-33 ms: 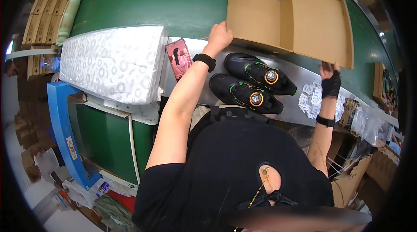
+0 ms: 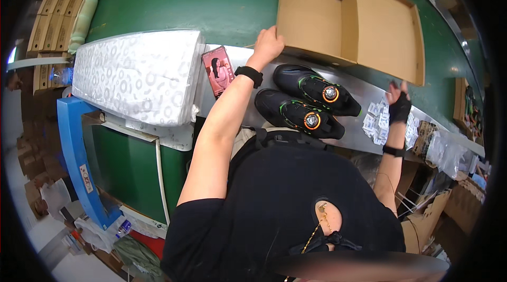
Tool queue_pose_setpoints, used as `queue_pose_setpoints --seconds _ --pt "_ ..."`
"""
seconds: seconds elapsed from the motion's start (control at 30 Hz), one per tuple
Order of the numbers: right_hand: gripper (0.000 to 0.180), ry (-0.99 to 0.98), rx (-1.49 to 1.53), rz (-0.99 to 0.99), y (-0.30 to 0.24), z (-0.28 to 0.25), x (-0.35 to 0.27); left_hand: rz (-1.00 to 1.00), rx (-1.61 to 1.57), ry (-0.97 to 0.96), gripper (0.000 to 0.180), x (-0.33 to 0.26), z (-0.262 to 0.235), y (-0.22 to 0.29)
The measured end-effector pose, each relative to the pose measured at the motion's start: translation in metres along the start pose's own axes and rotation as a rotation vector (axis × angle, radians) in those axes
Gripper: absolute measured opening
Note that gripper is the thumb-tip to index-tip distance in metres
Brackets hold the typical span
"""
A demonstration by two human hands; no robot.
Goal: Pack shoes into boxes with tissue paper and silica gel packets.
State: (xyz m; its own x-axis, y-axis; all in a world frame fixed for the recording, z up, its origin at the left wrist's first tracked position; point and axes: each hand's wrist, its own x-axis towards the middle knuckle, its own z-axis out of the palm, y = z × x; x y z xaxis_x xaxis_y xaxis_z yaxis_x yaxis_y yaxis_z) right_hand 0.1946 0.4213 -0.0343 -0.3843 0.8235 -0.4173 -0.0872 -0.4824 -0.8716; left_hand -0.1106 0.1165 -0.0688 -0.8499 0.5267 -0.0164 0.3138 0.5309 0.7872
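My left hand (image 2: pixel 268 45) is resting its fingers on the near left corner of the open cardboard box (image 2: pixel 351 20), which is lying empty on the green surface with its lid flap spread flat to the right. My right hand (image 2: pixel 398 103), in a dark fingerless glove, is touching the small white packets (image 2: pixel 376 121) that are lying scattered on the metal ledge, just right of the two black shoes (image 2: pixel 309 103) sitting side by side.
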Motion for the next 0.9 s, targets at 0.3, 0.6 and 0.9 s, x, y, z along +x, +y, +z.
queue_pose_setpoints --seconds 0.3,0.6,0.9 --pt "0.027 -0.029 -1.564 -0.777 0.108 -0.031 -0.058 -0.146 -0.574 0.137 0.037 -0.056 -0.058 -0.006" --pt "0.016 0.089 -1.213 -0.958 0.072 -0.005 -0.055 -0.22 0.284 0.614 0.037 -0.138 -0.232 -0.17" --pt "0.035 -0.46 -0.813 -0.824 0.031 0.167 -0.055 -0.507 0.628 0.246 0.082 -0.17 -0.234 -0.167"
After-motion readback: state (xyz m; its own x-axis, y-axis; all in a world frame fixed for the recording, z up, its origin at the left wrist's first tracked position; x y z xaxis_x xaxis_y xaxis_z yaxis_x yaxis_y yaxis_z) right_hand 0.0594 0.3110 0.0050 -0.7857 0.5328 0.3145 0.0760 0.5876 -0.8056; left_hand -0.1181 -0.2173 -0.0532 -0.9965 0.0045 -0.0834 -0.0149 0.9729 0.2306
